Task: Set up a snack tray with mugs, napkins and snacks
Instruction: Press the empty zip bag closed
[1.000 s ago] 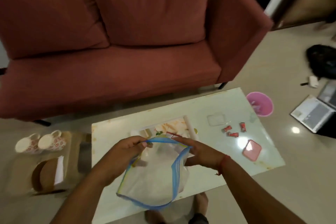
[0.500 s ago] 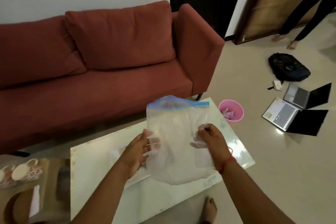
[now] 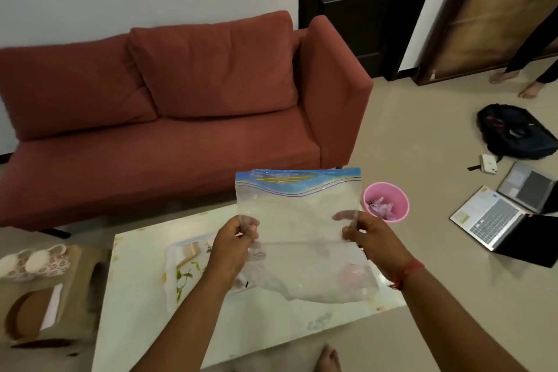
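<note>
Both hands are up over the white table (image 3: 142, 305): left hand (image 3: 231, 246) and right hand (image 3: 373, 240) each pinch a side edge of a clear zip bag (image 3: 299, 220), held upright above it. Floral tray (image 3: 184, 278) sits on the table behind the bag; two mugs (image 3: 33, 261) left of the table, red sofa (image 3: 169, 118) beyond it.

A pale, glossy low table (image 3: 139, 305) carries a white tray (image 3: 175, 263) printed with leaves, partly hidden behind a bag held in front. Left of it, a lower brown stand (image 3: 81, 290) bears two floral mugs (image 3: 33, 261) and what may be a round wooden holder (image 3: 27, 315).
</note>
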A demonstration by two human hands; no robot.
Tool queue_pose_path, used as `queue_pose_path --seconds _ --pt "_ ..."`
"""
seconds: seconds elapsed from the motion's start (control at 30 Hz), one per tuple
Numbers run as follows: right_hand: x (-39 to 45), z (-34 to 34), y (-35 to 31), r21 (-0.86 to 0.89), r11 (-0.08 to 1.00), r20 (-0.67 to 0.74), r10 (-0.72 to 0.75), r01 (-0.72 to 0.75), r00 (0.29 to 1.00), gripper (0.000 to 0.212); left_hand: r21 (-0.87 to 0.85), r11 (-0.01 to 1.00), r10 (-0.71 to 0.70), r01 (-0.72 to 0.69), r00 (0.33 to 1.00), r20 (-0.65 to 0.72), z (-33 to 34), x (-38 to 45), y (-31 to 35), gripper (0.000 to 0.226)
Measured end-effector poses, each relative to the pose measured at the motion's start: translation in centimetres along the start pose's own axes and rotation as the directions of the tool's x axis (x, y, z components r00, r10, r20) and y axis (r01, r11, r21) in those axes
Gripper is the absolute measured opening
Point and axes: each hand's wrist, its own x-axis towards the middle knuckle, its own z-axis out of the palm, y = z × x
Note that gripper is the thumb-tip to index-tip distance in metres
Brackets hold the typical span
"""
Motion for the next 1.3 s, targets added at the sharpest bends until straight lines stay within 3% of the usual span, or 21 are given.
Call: queue_pose_path --seconds 0.1,0.2,0.37,0.43,0.53,0.63,0.73,0.87,0.93,1.0,1.07,1.13,1.2,1.3 --pt "0.0 -0.6 -0.7 0.059 0.997 0.056 -0.042 0.039 0.998 0.034 -0.026 0.998 0.052 -0.051 0.998 0.039 -0.4 0.1 0.3 0.021" --pt "0.2 -0.9 -1.2 0.050 0.991 0.070 -0.128 0.125 0.989 0.031 -0.154 0.988 0.035 -0.030 0.999 0.032 -0.9 0.0 1.1 0.010" --pt "0.4 -0.9 -1.2 0.109 0.979 0.028 -0.173 0.169 0.984 0.023 -0.271 0.962 0.046 -0.021 0.995 0.087 -1.0 0.0 1.7 0.030" --pt "0.2 -0.6 -1.3 0.175 0.973 0.021 -0.154 0.149 0.988 0.029 -0.286 0.958 0.066 -0.033 0.992 0.109 -1.1 0.0 1.9 0.027" --pt "0.3 0.3 -1.7 0.239 0.957 -0.001 -0.166 0.161 0.986 0.044 -0.309 0.951 0.064 -0.026 0.992 0.113 -1.7 0.5 2.0 0.047" --pt "0.2 1.5 -2.3 0.285 0.937 -0.039 -0.198 0.201 0.979 0.029 -0.301 0.951 0.103 -0.064 0.988 0.114 -2.9 1.1 2.0 0.053" --pt "1.0 1.3 -1.8 0.212 0.951 -0.035 -0.224 0.226 0.974 0.029 -0.246 0.954 0.223 -0.172 0.954 0.198 -4.6 1.5 2.6 0.022" --pt "2.4 -0.7 -4.0 0.406 0.872 -0.134 -0.238 0.273 0.962 0.021 -0.005 0.912 0.392 -0.410 0.868 0.305 -6.7 2.4 4.3 0.023" --pt "2.8 0.0 -6.6 0.302 0.909 -0.018 -0.297 0.288 0.955 0.026 0.180 0.759 0.512 -0.626 0.744 0.428 -6.8 2.0 5.5 0.033" --pt "3.1 2.5 -9.0 -0.101 0.944 0.295 -0.272 0.313 0.916 0.042 0.216 0.650 0.535 -0.729 0.641 0.551 -6.2 1.2 6.4 0.033" --pt "3.2 5.3 -10.3 -0.481 0.807 0.536 -0.039 0.342 0.844 0.062 0.195 0.569 0.565 -0.799 0.552 0.613 -5.3 0.9 7.0 0.034" --pt "3.0 7.6 -10.6 -0.601 0.737 0.580 0.134 0.311 0.804 0.051 0.150 0.565 0.587 -0.811 0.523 0.618 -5.4 1.2 7.3 0.038" --pt "2.8 8.9 -10.3 -0.596 0.744 0.547 0.100 0.303 0.831 0.027 0.091 0.608 0.612 -0.788 0.539 0.578 -6.5 1.6 7.3 0.042" --pt "2.5 9.0 -9.8 -0.606 0.727 0.466 -0.006 0.324 0.885 0.016 0.046 0.845 0.444 -0.533 0.747 0.495 -9.0 2.7 5.6 0.045"
